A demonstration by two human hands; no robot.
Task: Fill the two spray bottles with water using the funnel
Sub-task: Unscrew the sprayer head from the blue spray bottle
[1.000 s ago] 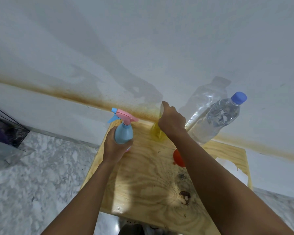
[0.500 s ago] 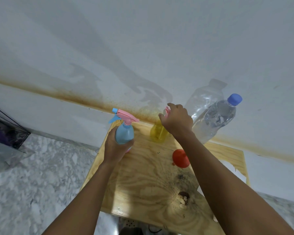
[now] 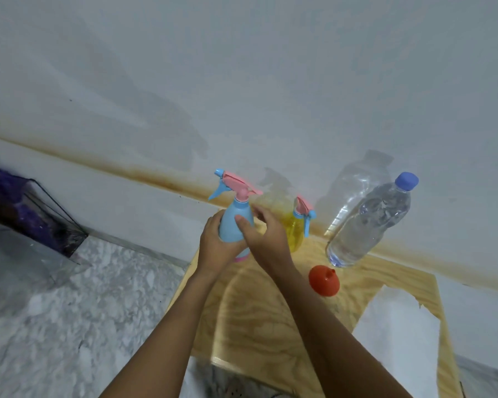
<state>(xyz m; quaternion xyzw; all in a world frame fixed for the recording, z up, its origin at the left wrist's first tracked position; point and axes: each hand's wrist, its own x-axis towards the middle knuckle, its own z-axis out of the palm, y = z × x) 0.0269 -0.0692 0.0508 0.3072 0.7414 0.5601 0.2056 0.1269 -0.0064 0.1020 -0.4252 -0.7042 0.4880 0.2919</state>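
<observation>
Two spray bottles are in play, and both hands are on the same one: the blue spray bottle [image 3: 236, 225], upright with its pink head and blue trigger and nozzle facing left, sits at the far left corner of the wooden table [image 3: 270, 326]. The left hand [image 3: 216, 245] is wrapped round its lower body from the left, while the right hand [image 3: 266, 237] grasps it from the other side, thumb pressed on the front and fingers curled behind just under the neck. Whether its pink base touches the wood, I cannot tell. Just beside the right hand stands the yellow spray bottle [image 3: 295, 231], see-through, pink head screwed on, blue trigger hanging down on its right. One clear water bottle [image 3: 368, 222] with a blue cap stands further right near the wall, holding water; any writing on it is too unclear to read. One red funnel [image 3: 324, 280] lies on the table in front of the water bottle, untouched, its spout pointing toward that bottle. One white sheet [image 3: 400, 326] covers the table's right side, and a dark wire basket [image 3: 41, 214] sits on the floor at far left.
</observation>
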